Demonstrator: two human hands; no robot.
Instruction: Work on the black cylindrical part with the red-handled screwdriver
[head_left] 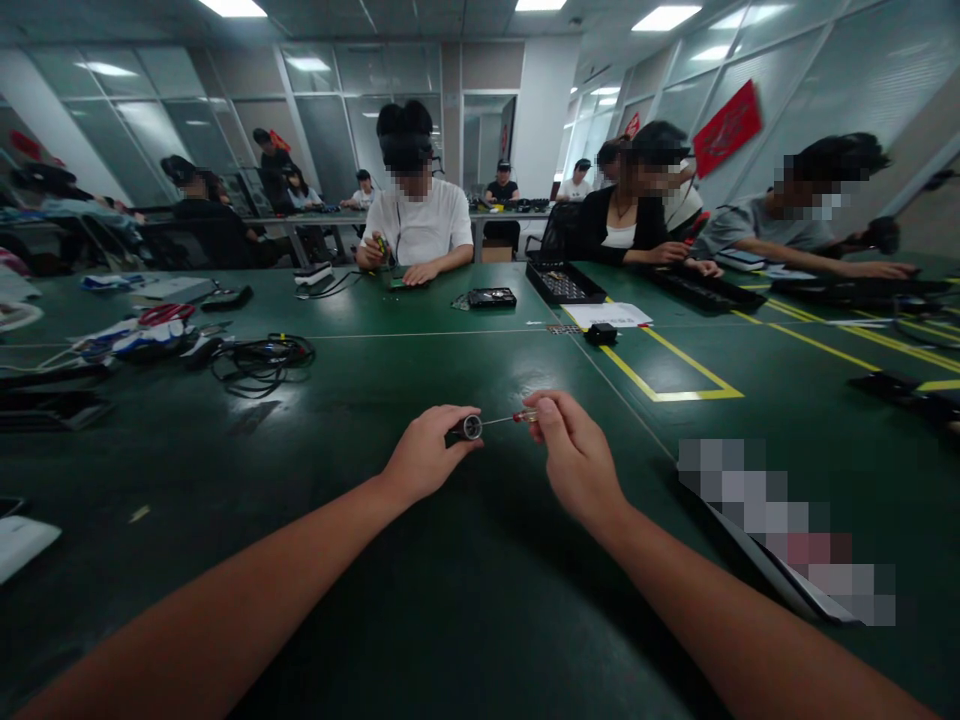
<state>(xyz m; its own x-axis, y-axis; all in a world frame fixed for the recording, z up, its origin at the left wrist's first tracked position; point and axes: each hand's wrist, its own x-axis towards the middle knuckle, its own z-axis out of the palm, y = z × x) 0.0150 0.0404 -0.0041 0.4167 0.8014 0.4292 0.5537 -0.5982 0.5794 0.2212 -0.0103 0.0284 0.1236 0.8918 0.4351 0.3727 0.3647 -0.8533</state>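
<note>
My left hand is closed around a small dark cylinder whose round, pale-rimmed end faces me and to the right. Its fingers hide most of the body, so I cannot tell its exact kind. Between the thumb and fingers of my right hand is a screwdriver with a clear and red handle. The thin metal shaft points left, and its tip is at or near the cylinder's open end; whether they touch is not clear. Both hands are above the green table.
Black cables lie at left beside a bundle of wires. A small black block sits by yellow tape. Ahead are black trays and a dark circuit-like device. Blurred-out papers lie right. Several people work around the tables.
</note>
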